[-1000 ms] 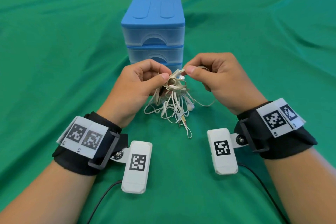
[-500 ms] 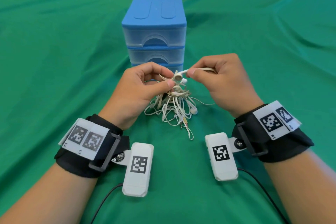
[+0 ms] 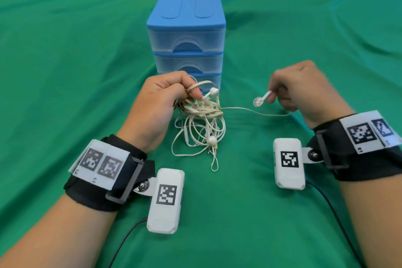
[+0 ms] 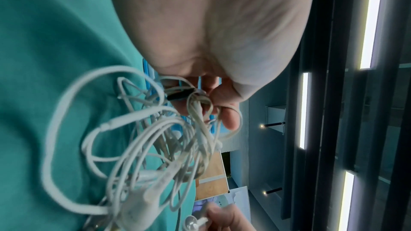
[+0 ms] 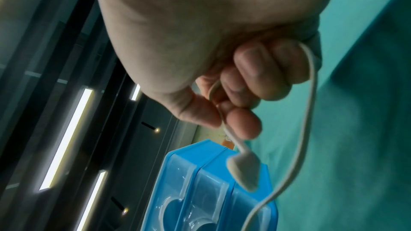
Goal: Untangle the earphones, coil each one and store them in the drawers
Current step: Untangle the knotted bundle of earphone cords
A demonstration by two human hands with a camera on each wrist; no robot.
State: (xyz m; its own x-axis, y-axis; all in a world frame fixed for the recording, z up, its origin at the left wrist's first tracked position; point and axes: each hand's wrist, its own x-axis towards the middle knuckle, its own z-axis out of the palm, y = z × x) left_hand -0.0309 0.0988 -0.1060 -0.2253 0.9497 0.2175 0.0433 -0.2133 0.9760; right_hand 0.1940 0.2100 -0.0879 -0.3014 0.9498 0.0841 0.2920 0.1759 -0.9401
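Holding tangled white earphone cables [image 3: 200, 122] before a blue plastic three-drawer unit [image 3: 186, 35].
Left hand [image 3: 156, 106] grips the tangle; right hand [image 3: 304, 91] pinches one white earbud [image 3: 260, 100] rightward.

Black wrist straps [image 3: 102, 189] with white coded tags; white marker-printed camera boxes [image 3: 165, 201] beside each strap, trailing black cables [image 3: 128, 237].

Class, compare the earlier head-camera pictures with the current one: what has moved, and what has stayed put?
The right hand, pinching one earbud by its stem, has pulled rightward away from the tangle, drawing a length of cord out behind it. The left hand keeps its grip on the tangle. The drawer unit is unmoved, its drawers shut.
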